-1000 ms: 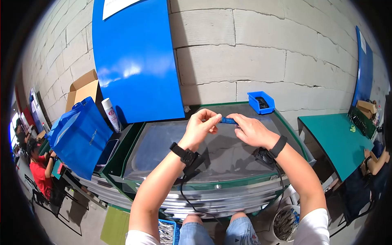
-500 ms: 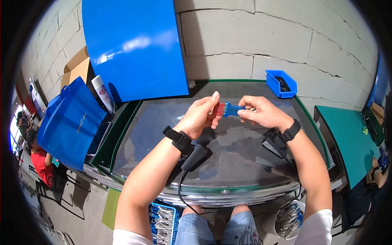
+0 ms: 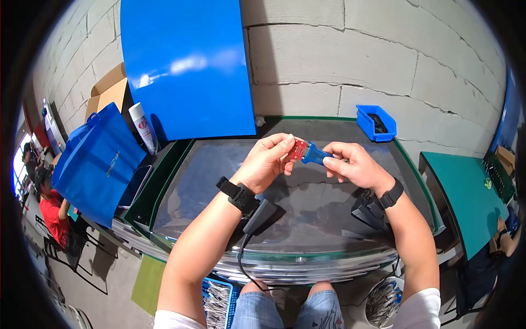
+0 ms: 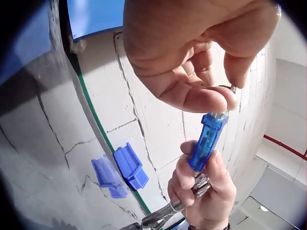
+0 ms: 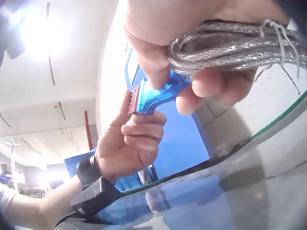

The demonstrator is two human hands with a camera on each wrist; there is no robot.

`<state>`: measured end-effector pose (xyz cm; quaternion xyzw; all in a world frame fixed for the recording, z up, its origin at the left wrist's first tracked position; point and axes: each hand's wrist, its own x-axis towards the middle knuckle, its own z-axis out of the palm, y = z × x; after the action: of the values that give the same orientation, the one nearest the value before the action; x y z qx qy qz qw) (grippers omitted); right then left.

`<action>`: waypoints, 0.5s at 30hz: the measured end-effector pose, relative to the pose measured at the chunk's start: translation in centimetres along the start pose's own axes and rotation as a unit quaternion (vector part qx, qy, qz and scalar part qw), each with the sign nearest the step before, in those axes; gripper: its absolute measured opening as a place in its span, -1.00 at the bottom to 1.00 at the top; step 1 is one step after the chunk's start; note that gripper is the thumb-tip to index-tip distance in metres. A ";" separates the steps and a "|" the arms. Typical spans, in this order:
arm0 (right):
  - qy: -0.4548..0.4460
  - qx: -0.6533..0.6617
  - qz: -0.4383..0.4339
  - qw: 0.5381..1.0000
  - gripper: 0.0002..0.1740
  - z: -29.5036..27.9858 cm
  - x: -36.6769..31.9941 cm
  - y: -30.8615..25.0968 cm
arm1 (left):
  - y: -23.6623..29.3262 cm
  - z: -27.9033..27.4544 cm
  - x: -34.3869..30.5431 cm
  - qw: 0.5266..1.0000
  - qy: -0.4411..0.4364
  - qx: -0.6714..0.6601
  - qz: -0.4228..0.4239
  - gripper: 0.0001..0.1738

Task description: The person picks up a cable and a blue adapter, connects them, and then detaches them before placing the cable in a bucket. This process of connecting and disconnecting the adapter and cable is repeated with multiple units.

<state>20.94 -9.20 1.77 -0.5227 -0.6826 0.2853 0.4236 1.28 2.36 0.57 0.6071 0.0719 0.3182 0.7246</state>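
Note:
A small red circuit board [image 3: 297,149] is pinched by my left hand [image 3: 264,163] between thumb and fingers. It meets the end of a translucent blue connector [image 3: 316,155], which my right hand [image 3: 355,166] grips by its narrower part. In the left wrist view the blue connector [image 4: 206,139] hangs just below the left fingertips, with the right hand [image 4: 206,191] around its lower end. A bundled, braided grey cable [image 5: 230,48] lies in my right palm in the right wrist view, tied with a thin wire. The board's [image 5: 135,99] red edge shows against the connector there.
A blue bin [image 3: 377,124] with dark items stands at the back right of the table. On the left are a spray can [image 3: 143,129], a blue bag [image 3: 101,164] and a dark tablet-like device. Below are a basket [image 3: 232,308] and a bucket [image 3: 359,315] of cables.
Both hands first turned, bringing the red board into view, and have since tilted the connector so its right end is lower. The head view has shifted too.

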 end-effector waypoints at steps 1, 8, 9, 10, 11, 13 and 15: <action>0.003 0.003 0.003 1.000 -0.76 0.2 0.0 0.0 | 0.1 -0.2 0.0 1.000 0.003 -0.002 0.000 -0.65; 0.046 -0.011 -0.008 0.999 -0.72 1.2 0.1 -0.1 | 0.5 0.1 -0.1 0.999 0.026 0.001 -0.030 -0.67; 0.048 -0.002 -0.010 0.999 -0.73 1.3 0.1 0.1 | 0.5 0.0 -0.1 0.999 0.020 0.003 -0.026 -0.68; 0.049 0.006 -0.010 0.999 -0.73 1.4 0.1 0.2 | 0.5 0.0 -0.1 1.000 0.015 0.003 -0.021 -0.68; 0.047 0.005 -0.008 0.999 -0.73 1.5 0.1 0.2 | 0.5 -0.1 -0.1 1.000 0.016 0.000 -0.021 -0.68; 0.058 -0.003 -0.009 0.998 -0.73 1.7 0.0 0.1 | 0.8 -0.3 -0.3 1.000 -0.005 0.003 -0.030 -0.68; 0.085 -0.049 -0.030 0.995 -0.73 1.9 0.1 0.2 | 1.2 -0.1 -0.5 0.999 -0.002 0.016 -0.028 -0.69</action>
<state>19.35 -8.99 0.73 -0.5444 -0.6729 0.1925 0.4624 0.42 2.21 1.54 0.6172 0.0929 0.2951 0.7234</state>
